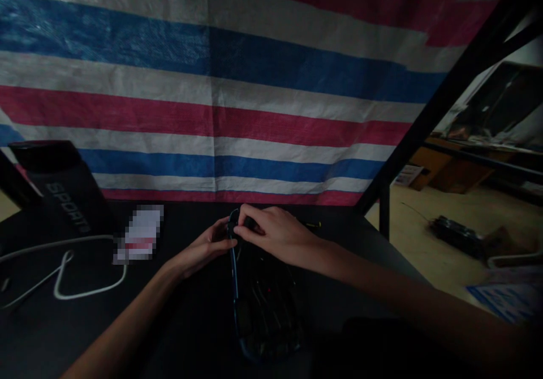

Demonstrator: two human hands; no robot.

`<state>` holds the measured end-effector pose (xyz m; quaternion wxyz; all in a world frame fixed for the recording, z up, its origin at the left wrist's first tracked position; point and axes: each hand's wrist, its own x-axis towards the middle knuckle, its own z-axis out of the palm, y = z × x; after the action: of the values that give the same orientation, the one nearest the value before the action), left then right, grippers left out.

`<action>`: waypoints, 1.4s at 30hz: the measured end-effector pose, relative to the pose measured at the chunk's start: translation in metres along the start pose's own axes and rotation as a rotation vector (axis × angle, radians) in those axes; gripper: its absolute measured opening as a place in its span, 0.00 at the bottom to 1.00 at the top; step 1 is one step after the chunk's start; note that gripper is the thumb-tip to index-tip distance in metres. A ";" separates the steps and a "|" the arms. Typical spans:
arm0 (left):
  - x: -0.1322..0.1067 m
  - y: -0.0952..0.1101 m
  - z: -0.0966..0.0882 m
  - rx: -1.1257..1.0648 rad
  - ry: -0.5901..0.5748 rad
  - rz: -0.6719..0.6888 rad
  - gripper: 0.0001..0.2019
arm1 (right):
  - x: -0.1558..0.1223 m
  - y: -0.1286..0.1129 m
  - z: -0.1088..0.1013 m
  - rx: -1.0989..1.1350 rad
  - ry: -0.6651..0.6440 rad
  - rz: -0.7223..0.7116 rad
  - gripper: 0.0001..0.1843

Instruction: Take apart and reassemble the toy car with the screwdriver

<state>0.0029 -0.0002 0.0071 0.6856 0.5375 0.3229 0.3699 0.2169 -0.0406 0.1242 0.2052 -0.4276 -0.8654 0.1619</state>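
Note:
A long dark device with a blue edge (pixel 235 277) lies on the black table in front of me; a tiny red light glows on it, and darkness hides its kind. My left hand (pixel 203 249) grips its far end from the left, thumb on the near side and fingers partly hidden behind. From the right, my right hand (pixel 271 229) pinches a small dark piece at that same far end. Thumb and forefinger cover most of this piece, so I cannot name it. Just beyond the right hand, a thin tool with yellow on it (pixel 313 224) rests on the table.
A black box marked SPORTS (pixel 68 198) stands at the left, near a blurred-out phone-shaped object (pixel 142 232) and a white cable (pixel 91 296). Striped plastic sheeting (pixel 254 96) hangs behind the table (pixel 178 334). A dark slanted frame (pixel 424 124) rises at the right.

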 end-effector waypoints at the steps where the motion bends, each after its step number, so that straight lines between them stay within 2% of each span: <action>1: 0.000 -0.001 -0.001 -0.004 -0.017 0.015 0.38 | -0.001 -0.002 0.001 -0.041 0.005 -0.002 0.10; 6: 0.002 -0.005 -0.005 -0.005 -0.055 0.052 0.35 | -0.001 -0.014 0.008 -0.353 0.023 -0.011 0.12; 9: 0.003 -0.006 -0.007 0.000 -0.051 0.032 0.36 | 0.002 -0.017 0.013 -0.442 0.042 0.002 0.16; 12: 0.003 -0.006 -0.008 0.004 -0.046 0.023 0.35 | 0.001 -0.019 0.009 -0.336 -0.009 -0.035 0.13; 14: 0.002 -0.005 -0.008 0.005 -0.042 0.024 0.34 | -0.001 -0.019 0.002 -0.205 -0.049 -0.122 0.08; 16: 0.001 -0.003 -0.006 0.007 -0.036 0.023 0.33 | -0.004 -0.020 -0.003 -0.157 -0.054 -0.197 0.08; 22: 0.001 -0.002 -0.007 0.007 -0.040 0.025 0.33 | -0.002 -0.021 0.000 -0.323 0.004 -0.064 0.13; 26: 0.003 -0.008 -0.011 0.005 -0.026 0.025 0.24 | -0.002 -0.019 0.001 -0.127 0.004 -0.247 0.08; 27: 0.004 -0.009 -0.012 0.005 -0.018 0.025 0.22 | -0.002 -0.018 0.000 -0.108 0.003 -0.248 0.08; 31: 0.004 -0.008 -0.012 0.004 -0.025 0.016 0.18 | -0.002 -0.014 0.000 -0.109 -0.039 -0.104 0.10; 35: 0.003 -0.003 -0.008 -0.022 -0.057 0.038 0.23 | -0.002 -0.010 -0.003 -0.037 -0.017 -0.178 0.08; 37: 0.003 -0.001 -0.006 -0.023 -0.067 0.047 0.27 | -0.003 -0.009 -0.005 -0.108 -0.024 -0.147 0.06; 40: 0.003 -0.001 -0.006 -0.012 -0.051 0.011 0.30 | -0.003 -0.010 -0.008 -0.200 -0.074 -0.053 0.11; 42: 0.003 -0.002 -0.008 -0.017 -0.036 -0.003 0.31 | -0.004 -0.010 -0.009 -0.162 -0.063 -0.108 0.09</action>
<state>-0.0016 0.0061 0.0030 0.6965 0.5376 0.3081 0.3619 0.2171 -0.0488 0.1359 0.1511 -0.3904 -0.9034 0.0934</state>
